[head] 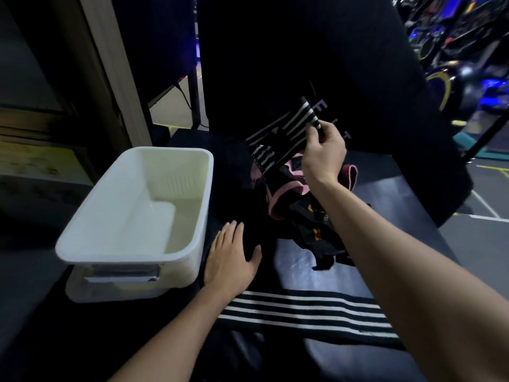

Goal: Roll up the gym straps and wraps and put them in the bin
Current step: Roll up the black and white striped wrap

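Striped wrap (303, 312) lying nearest, left hand (231, 257) flat beside white bin (137, 244), right hand (323, 155) pinching another striped strap (292, 128) beyond bin.

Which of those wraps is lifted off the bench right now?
The black wrap with white stripes, pinched at one end by the right hand. The pink-edged wrap and the others lie heaped below.

I see a white bin (132, 216), smooth semi-glossy plastic w/ ribbed inner wall. Striped wrap (286, 133) looks like woven elastic cloth, matt. Bench top (297, 271) reads as dark padded vinyl, slight sheen.
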